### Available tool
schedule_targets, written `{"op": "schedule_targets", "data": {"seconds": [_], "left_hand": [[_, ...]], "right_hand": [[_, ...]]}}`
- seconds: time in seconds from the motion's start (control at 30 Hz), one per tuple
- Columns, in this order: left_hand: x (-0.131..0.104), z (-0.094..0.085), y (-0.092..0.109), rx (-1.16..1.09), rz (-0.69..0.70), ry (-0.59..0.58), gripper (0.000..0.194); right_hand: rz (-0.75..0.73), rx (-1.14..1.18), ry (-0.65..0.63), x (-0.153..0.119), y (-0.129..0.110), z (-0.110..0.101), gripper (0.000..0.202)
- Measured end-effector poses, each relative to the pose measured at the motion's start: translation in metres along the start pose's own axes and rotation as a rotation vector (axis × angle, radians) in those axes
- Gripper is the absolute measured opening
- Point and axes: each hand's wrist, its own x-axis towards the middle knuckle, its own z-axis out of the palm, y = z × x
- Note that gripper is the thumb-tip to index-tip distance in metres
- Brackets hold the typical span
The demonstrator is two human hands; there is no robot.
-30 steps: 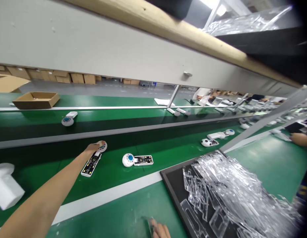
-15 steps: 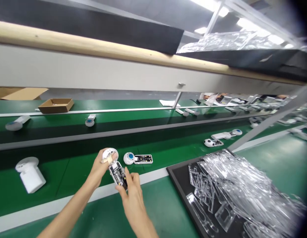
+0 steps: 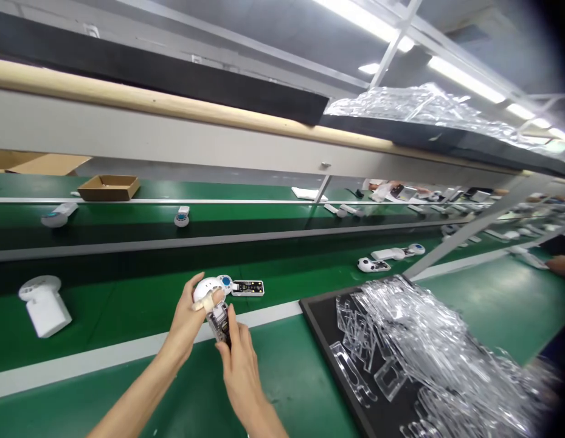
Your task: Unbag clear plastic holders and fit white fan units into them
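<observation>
A white round-headed device with an opened handle (image 3: 219,322) is held between my two hands over the near edge of the green belt. My left hand (image 3: 185,316) is closed around its round head, and a pale wrap covers one finger. My right hand (image 3: 241,359) grips the handle's lower end from the right, thumb on one side and fingers on the other. Clear plastic and dark inner parts show in the handle. Just behind lies a similar device with a blue-dotted head and a bare circuit board (image 3: 248,288), partly hidden by the held one.
On the right, a black tray (image 3: 328,353) carries a heap of clear plastic pieces (image 3: 428,328). A white device (image 3: 47,307) lies at left; several more lie along the belts. A cardboard box (image 3: 109,188) stands behind. Overhead runs a shelf (image 3: 173,131). Another person's hand (image 3: 561,266) shows at far right.
My view has shifted slightly, tilting upward. The held device has turned a little in my hands, and its head now overlaps the device behind. Another person's hand has appeared at far right.
</observation>
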Motion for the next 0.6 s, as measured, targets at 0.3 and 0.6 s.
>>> {"op": "schedule_targets", "data": {"seconds": [0.3,0.6], "left_hand": [[-0.024,0.002,-0.030,-0.066,-0.168,-0.073,0.061],[-0.051,0.016,-0.035,-0.143,-0.008,0.132,0.054]], "right_hand": [[0.296,0.344,0.145,0.000,-0.010,-0.013,0.043],[0.557,0.407,0.370,0.031,-0.007,0.004,0.052]]}}
